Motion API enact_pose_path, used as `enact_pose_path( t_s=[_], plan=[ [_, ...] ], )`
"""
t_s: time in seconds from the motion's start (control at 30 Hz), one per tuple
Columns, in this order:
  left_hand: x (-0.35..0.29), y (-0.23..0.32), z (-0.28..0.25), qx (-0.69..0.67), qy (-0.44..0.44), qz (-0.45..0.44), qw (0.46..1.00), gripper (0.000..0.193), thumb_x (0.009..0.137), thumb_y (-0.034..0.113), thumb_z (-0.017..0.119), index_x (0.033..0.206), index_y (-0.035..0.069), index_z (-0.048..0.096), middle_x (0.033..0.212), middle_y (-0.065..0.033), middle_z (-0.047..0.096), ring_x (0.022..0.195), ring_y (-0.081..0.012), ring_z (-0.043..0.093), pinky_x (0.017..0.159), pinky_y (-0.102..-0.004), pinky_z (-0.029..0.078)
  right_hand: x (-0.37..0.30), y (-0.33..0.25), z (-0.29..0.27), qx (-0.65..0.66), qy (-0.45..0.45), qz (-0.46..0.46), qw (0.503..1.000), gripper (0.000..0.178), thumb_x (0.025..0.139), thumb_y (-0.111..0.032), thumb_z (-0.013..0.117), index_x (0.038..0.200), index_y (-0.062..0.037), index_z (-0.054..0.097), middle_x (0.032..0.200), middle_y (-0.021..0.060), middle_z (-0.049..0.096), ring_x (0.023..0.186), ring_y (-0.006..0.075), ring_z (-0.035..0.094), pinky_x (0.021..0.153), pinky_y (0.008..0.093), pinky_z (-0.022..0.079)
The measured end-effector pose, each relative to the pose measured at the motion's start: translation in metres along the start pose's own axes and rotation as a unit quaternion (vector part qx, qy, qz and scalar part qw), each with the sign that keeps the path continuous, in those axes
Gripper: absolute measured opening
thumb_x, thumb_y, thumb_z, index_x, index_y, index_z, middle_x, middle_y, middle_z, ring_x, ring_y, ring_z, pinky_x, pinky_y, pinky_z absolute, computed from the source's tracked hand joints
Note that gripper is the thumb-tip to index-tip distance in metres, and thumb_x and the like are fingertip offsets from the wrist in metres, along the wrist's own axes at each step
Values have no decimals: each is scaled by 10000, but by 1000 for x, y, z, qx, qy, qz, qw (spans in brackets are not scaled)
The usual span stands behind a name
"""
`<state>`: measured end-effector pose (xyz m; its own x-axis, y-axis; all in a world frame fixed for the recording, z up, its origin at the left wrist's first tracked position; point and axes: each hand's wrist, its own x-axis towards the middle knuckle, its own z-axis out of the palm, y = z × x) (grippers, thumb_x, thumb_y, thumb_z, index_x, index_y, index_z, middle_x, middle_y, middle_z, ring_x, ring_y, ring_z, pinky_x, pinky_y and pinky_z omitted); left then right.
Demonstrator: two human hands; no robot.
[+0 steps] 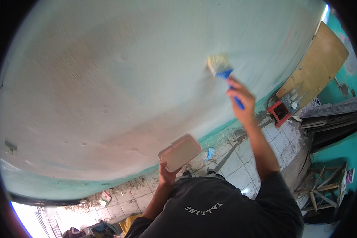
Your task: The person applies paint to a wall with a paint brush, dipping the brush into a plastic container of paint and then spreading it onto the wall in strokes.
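At lower centre, the left hand was closed on the edge of a shallow, rectangular plastic container. Well apart, right of centre, the right hand gripped a wide, blue-handled paintbrush, its pale bristles before a patchy, pale grey-green wall. White floor tiles lay beyond, lower right.

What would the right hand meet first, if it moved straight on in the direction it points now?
Likely the pale wall: the blue-handled brush in the right hand leads, its bristles on or very near the wall; depth is unclear.
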<state>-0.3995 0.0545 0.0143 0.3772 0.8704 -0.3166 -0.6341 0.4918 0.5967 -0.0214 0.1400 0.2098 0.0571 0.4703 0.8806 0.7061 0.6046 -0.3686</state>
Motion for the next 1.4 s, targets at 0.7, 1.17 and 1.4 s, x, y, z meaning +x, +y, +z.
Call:
enact_pose_path(
  t_s=[0.7,1.17,1.4],
  plan=[
    [-8,-105,70,-15,82,63,994,705,903,406,546,1535,130,403,1489,-130,508,1360,-330,510,1066,-540,443,74,28,-66,51,-259,-102,959,178,829,114,688,957,-8,709,1243,135,710,1201,334,675,981,405,581],
    [0,-101,72,-32,115,72,990,720,891,404,596,1523,122,399,1461,-133,520,1323,-329,535,1030,-536,473,-186,113,22,123,-294,112,941,275,756,141,651,981,-9,696,1285,135,690,1341,326,575,1046,437,550],
    [8,-84,65,25,109,45,993,771,898,464,545,1553,99,366,1512,-152,467,1382,-344,483,1095,-549,433,-79,102,4,71,-363,97,924,270,778,124,660,992,-26,728,1236,111,719,1198,335,664,976,411,563]
  ],
)
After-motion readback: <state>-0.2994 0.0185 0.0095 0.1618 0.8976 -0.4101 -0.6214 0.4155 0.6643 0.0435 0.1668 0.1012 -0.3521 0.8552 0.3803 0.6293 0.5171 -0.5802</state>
